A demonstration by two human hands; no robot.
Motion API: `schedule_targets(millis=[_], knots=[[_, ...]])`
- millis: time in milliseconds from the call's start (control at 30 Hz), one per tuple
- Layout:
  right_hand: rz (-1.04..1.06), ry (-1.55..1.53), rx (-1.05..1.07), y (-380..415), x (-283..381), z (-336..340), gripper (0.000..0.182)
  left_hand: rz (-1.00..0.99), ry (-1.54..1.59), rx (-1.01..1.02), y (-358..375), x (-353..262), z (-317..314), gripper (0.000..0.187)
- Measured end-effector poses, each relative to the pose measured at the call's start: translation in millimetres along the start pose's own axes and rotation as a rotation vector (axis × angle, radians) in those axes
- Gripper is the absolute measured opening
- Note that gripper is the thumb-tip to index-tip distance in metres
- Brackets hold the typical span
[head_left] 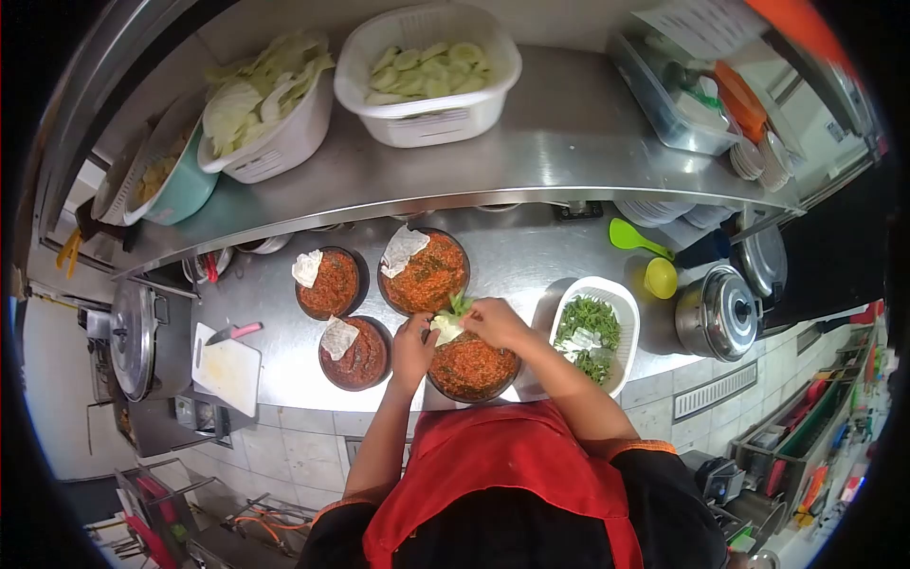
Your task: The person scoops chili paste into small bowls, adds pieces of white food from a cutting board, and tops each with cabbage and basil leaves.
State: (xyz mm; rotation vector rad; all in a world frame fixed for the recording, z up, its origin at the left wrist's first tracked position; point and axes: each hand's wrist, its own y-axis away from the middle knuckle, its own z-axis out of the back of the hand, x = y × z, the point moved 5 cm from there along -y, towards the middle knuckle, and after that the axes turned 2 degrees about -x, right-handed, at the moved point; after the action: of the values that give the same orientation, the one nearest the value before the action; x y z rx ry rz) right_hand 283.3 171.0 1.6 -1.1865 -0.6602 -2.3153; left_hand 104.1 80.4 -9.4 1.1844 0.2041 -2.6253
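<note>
Both of my hands meet over the back edge of a dark round bowl [474,372] filled with orange-red, grainy food. My left hand [413,349] has its fingertips bent against a pale cabbage leaf piece [445,328] at the bowl's rim. Pinched in my right hand [497,322] is a small green herb sprig [461,304], just above that piece. Similar filled bowls stand close by: a large one [428,277] behind, a smaller one [332,283] at the back left and another [355,356] at the left. Each carries a whitish, ragged piece on its edge.
A white basket of green herbs [618,296] stands at right, near a green ladle [637,237], a yellow cup [661,278] and a lidded pot [718,313]. A knife [233,333] lies on the white cutting board [227,375]. Overhead, a steel shelf [569,123] holds vegetable tubs.
</note>
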Motion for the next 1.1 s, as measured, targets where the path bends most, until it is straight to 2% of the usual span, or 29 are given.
schedule_targets(millis=[100,233,333,367,433,500,567,600,633,667,700,767,800,900,933,1033,1067,1100], knots=[[-0.065,0.149,0.035,-7.6,9.4,-26.4,0.025,0.030,0.158,0.011,-3.3,0.3,4.0,0.036],[-0.180,0.414,-0.063,-3.7,17.5,-52.6,0.027,-0.101,0.259,-0.003,-5.5,5.1,-2.3,0.035],[-0.121,0.466,-0.226,18.4,8.1,-51.4,0.027,-0.127,0.115,0.011,-8.5,8.9,-8.2,0.034],[-0.060,0.458,-0.294,24.4,14.7,-41.8,0.027,-0.164,0.002,0.021,-10.2,6.3,-8.0,0.035],[-0.247,0.303,-0.315,67.6,48.0,25.2,0.025,-0.173,0.088,0.013,-9.5,-16.4,2.0,0.038],[-0.260,0.417,-0.264,117.7,-5.3,83.9,0.022,-0.217,0.104,-0.026,-6.3,-40.6,16.9,0.040],[-0.427,0.952,-0.097,167.6,-21.2,131.5,0.012,-0.312,0.062,-0.087,0.3,-73.3,19.1,0.043],[-0.352,0.934,-0.041,180.3,-41.8,130.2,0.009,-0.391,0.092,-0.073,4.0,-93.4,7.8,0.039],[-0.273,0.916,0.010,187.6,-71.1,125.0,0.007,-0.444,0.187,0.058,3.6,-119.0,-6.2,0.035],[-0.189,0.901,0.058,192.5,-89.0,123.2,0.006,-0.423,0.235,0.293,4.7,-133.0,-33.6,0.032],[-0.180,0.853,0.011,197.4,-94.3,128.4,0.006,-0.396,0.278,0.524,7.8,-145.6,-59.9,0.029],[-0.160,0.750,-0.079,206.4,-101.5,136.3,0.007,-0.587,0.173,0.640,13.0,-180.0,-92.1,0.030],[-0.245,0.583,-0.125,209.6,-85.2,154.5,0.010,-0.683,0.120,0.694,16.8,-195.4,-107.7,0.030],[-0.308,0.347,-0.255,225.1,-65.6,186.8,0.013,-0.734,-0.035,0.746,26.4,-212.3,-156.1,0.037],[-0.297,0.324,-0.274,227.0,-66.2,190.6,0.014,-0.768,-0.107,0.742,29.2,-216.7,-170.0,0.028],[-0.280,0.239,-0.317,232.4,-73.5,200.4,0.016,-0.982,-0.425,0.744,40.6,-219.2,-205.9,0.020],[-0.281,0.194,-0.318,234.3,-76.9,201.6,0.016,-0.929,-0.391,0.737,42.1,-217.1,-215.1,0.014],[-0.279,0.148,-0.320,234.9,-79.9,202.9,0.016,-0.901,-0.409,0.779,43.6,-209.7,-221.6,0.014]])
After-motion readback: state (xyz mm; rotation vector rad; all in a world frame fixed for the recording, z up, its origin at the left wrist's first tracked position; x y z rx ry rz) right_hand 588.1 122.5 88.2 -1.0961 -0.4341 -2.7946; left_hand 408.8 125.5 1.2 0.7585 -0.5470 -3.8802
